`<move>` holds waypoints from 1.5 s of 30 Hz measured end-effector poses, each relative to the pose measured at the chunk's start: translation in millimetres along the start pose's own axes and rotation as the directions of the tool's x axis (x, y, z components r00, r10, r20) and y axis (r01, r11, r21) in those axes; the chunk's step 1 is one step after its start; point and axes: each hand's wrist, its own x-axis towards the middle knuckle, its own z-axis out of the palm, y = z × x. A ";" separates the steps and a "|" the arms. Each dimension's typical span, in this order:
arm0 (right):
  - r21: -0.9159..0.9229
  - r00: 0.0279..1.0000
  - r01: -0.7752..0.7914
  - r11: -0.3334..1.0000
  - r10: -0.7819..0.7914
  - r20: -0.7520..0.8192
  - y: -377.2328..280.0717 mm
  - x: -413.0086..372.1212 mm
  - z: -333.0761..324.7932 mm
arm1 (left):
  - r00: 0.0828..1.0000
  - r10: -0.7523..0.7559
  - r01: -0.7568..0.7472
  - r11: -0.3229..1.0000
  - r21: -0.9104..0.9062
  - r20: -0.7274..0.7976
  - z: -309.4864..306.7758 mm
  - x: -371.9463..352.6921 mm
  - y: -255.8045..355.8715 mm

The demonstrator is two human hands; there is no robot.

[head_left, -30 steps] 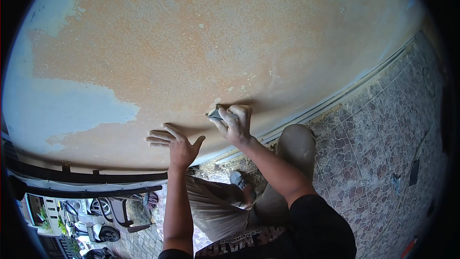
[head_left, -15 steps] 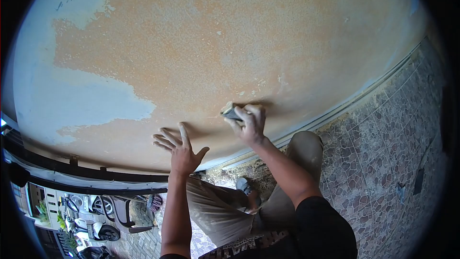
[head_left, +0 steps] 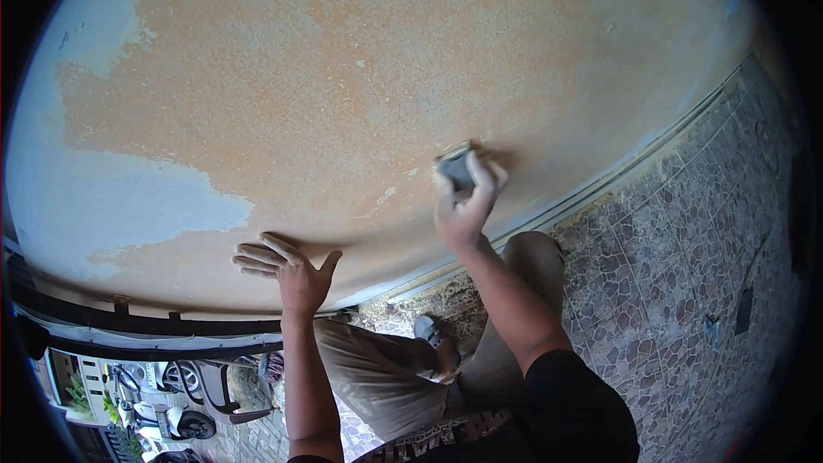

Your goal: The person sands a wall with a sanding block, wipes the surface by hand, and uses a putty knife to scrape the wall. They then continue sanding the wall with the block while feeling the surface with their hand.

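Before me is a wall (head_left: 343, 77) with worn orange-tan paint and pale blue-white patches at the left. My right hand (head_left: 471, 197) grips a small dark grey sanding block (head_left: 457, 170) with a pale edge, held against the wall. Fingers and thumb close around its sides, slightly blurred by motion. Lower left, my left hand (head_left: 296, 274) lies on the wall with its fingers stretched out and thumb apart, holding nothing. Pale dust coats the fingers of both hands.
A stone-patterned tile floor (head_left: 660, 291) dusted with pale powder runs along the wall's foot at right. My bent knee (head_left: 536, 261) is close to the wall. A dark rail (head_left: 146, 321) borders the lower left, with a chair (head_left: 219, 390) and a parked motorcycle (head_left: 176, 420) beyond.
My right hand has moved up and right across the wall with the sanding block, which is now turned more upright. My left hand appears further left, while the whole view has shifted slightly.
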 end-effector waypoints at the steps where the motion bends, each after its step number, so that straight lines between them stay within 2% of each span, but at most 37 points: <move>1: 0.294 0.941 -0.277 0.915 0.321 -0.111 -6.1 25.7 1.2 | 1.000 -0.001 0.001 1.000 -0.001 0.007 0.1 0.4 1.0; 2: -0.036 0.970 -0.213 0.976 0.208 -0.123 8.4 35.1 -8.5 | 1.000 -0.001 0.001 1.000 0.001 0.012 0.0 0.3 1.8; 4: -0.018 0.985 -0.110 0.994 0.107 -0.132 -5.9 20.9 3.2 | 1.000 -0.023 0.023 0.999 0.025 0.018 2.1 1.7 8.2; 6: 0.023 0.982 0.132 0.991 -0.134 0.134 -16.4 -37.1 9.2 | 0.999 -0.025 0.023 0.998 -0.053 -0.035 2.3 1.3 13.8; 7: 0.044 0.914 0.263 0.964 -0.263 0.310 -30.4 -51.7 4.7 | 0.999 -0.014 0.013 0.999 -0.044 -0.029 0.8 -0.3 13.8; 8: 0.091 0.796 0.388 0.917 -0.383 0.469 -37.4 -58.2 2.6 | 1.000 -0.009 0.008 0.999 -0.039 -0.024 0.5 -0.4 14.7; 10: 0.062 0.830 0.390 0.919 -0.380 0.409 -31.4 -46.3 1.8 | 1.000 -0.007 0.006 0.999 -0.033 -0.026 0.8 0.5 11.7; 11: 0.041 0.855 0.390 0.920 -0.378 0.354 -25.6 -38.9 2.8 | 1.000 -0.005 0.006 1.000 -0.003 0.027 2.4 -0.8 7.7; 12: 0.032 0.974 0.149 0.988 -0.152 0.169 -12.8 -34.2 9.3 | 0.997 -0.009 0.007 1.000 0.025 0.080 2.8 -2.4 4.6; 13: 0.115 0.998 -0.044 0.992 0.047 -0.028 -7.8 -4.1 11.4 | 0.997 -0.002 0.001 1.000 0.004 0.073 2.4 -2.4 5.3; 14: 0.155 0.965 -0.220 0.963 0.238 -0.108 -2.9 27.1 1.3 | 0.997 -0.007 0.007 1.000 0.000 0.072 1.3 -2.2 5.4; 15: -0.018 0.955 -0.271 0.962 0.267 -0.133 20.6 36.1 -11.3 | 0.998 -0.018 0.018 1.000 -0.003 0.068 0.5 -2.1 7.4; 16: -0.027 0.958 -0.261 0.965 0.256 -0.132 23.1 27.5 -8.9 | 0.998 -0.025 0.026 1.000 -0.012 0.065 1.9 -1.5 11.3; 18: 0.055 0.991 -0.094 0.994 0.099 -0.093 13.1 -5.5 1.0 | 0.998 -0.033 0.034 0.999 -0.027 0.057 4.2 -0.2 16.3; 20: 0.024 0.971 0.111 0.993 -0.114 0.211 -13.5 -40.9 -2.3 | 0.999 -0.032 0.033 0.999 -0.036 0.031 -0.4 -0.4 19.0; 22: 0.021 0.832 0.390 0.921 -0.362 0.421 -21.2 -40.5 -6.0 | 0.995 -0.056 0.060 0.997 -0.047 0.086 -3.4 0.6 18.2; 23: 0.008 0.870 0.367 0.930 -0.346 0.351 -15.0 -33.8 -5.4 | 0.993 -0.043 0.048 0.998 -0.046 0.113 -2.6 0.1 15.5; 24: -0.047 0.967 0.168 0.985 -0.156 0.200 1.1 -39.3 -1.1 | 0.990 -0.032 0.038 0.998 -0.044 0.140 -2.4 -1.1 11.9; 25: -0.019 0.999 0.031 0.999 -0.031 -0.012 9.7 -15.2 3.8 | 0.990 -0.039 0.045 0.998 -0.041 0.137 -2.0 -2.4 10.1; 26: 0.097 0.980 -0.152 0.984 0.162 -0.118 13.0 13.0 -1.0 | 0.990 -0.026 0.030 0.999 -0.024 0.140 -1.0 -3.5 9.6; 27: 0.029 0.958 -0.251 0.968 0.252 -0.135 14.5 37.6 -12.7 | 0.990 -0.011 0.013 1.000 -0.008 0.143 0.3 -3.4 9.3; 28: -0.103 0.951 -0.289 0.952 0.272 -0.150 27.0 43.0 -20.2 | 0.990 -0.014 0.016 1.000 -0.011 0.142 1.8 -3.6 8.9; 30: 0.015 0.971 -0.191 0.981 0.192 -0.145 19.1 18.4 -7.1 | 0.995 -0.014 0.016 1.000 -0.020 0.101 5.4 -3.0 11.5; 32: -0.001 0.998 0.020 1.000 -0.020 0.066 -6.4 -24.9 -1.3 | 0.997 0.010 -0.008 1.000 -0.030 0.078 5.2 -1.5 12.1; 33: 0.015 0.957 0.157 0.988 -0.156 0.243 -18.9 -37.3 -6.0 | 0.998 0.021 -0.019 0.999 -0.037 0.054 3.9 -2.2 11.3; 34: 0.062 0.866 0.289 0.955 -0.289 0.408 -25.4 -42.6 -7.5 | 0.998 0.023 -0.021 0.999 -0.035 0.052 3.6 -2.2 11.5; 35: 0.067 0.867 0.289 0.955 -0.291 0.405 -20.6 -44.3 -5.6 | 0.997 0.022 -0.019 0.999 -0.035 0.076 3.1 -2.2 11.0; 37: 0.054 0.922 0.279 0.959 -0.283 0.265 -5.8 -41.1 -0.6 | 0.995 0.005 -0.003 1.000 -0.020 0.096 3.1 -3.6 5.6; 38: -0.023 0.967 0.199 0.980 -0.193 0.164 4.7 -31.2 0.6 | 0.994 0.027 -0.027 1.000 -0.007 0.104 6.1 -4.6 3.2; 39: 0.002 0.998 0.065 0.998 -0.065 0.018 7.1 -12.3 2.7 | 0.992 0.050 -0.051 0.999 0.004 0.116 7.7 -5.7 1.8; 40: -0.025 0.998 -0.061 0.998 0.061 -0.030 10.2 7.3 -3.0 | 0.992 0.039 -0.041 0.999 0.008 0.119 7.8 -5.4 1.9; 42: -0.122 0.991 -0.132 0.984 0.127 -0.044 8.9 11.0 -7.4 | 0.997 0.029 -0.035 0.996 0.077 0.077 9.9 -5.9 6.8; 44: -0.017 1.000 -0.015 1.000 0.015 0.020 -2.7 -30.0 4.6 | 0.995 0.007 -0.013 0.998 0.056 0.098 12.9 -6.4 10.3; 45: -0.003 0.980 0.120 0.993 -0.118 0.162 -12.1 -45.1 3.1 | 0.993 -0.026 0.023 0.999 0.025 0.116 12.8 -6.9 12.8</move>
